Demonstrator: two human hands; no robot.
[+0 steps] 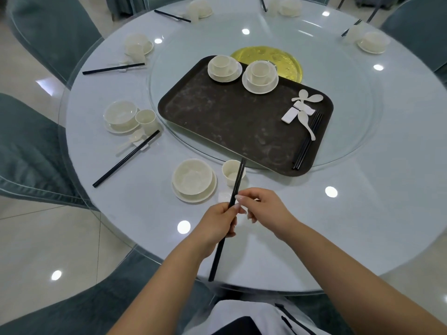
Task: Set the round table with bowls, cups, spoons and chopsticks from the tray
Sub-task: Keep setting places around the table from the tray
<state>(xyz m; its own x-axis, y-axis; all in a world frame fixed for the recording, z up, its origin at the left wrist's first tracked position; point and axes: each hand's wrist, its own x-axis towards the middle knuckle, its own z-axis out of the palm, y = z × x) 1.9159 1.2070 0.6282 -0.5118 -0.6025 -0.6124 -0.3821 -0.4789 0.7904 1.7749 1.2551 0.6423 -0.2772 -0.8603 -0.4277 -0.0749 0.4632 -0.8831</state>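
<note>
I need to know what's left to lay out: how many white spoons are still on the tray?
3, on the dark brown tray's right side: two white ceramic spoons fanned at the far end, one across the black chopsticks. None seems hidden.

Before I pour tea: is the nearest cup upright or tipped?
Upright: the cup stands on the table, open mouth facing up, beside the bowl.

You are looking down on a round table (362,213) with a pale blue-grey top under glass, its surface dotted with bright round reflections of ceiling lights. A clear glass turntable (358,131) sits at its middle over a yellow disc (285,59). Teal fabric-covered chairs (36,151) ring the table's edge on your left, at the near edge and at the far right corner of the view. The floor (48,238) is glossy pale tile, also mirroring the lights.
</note>
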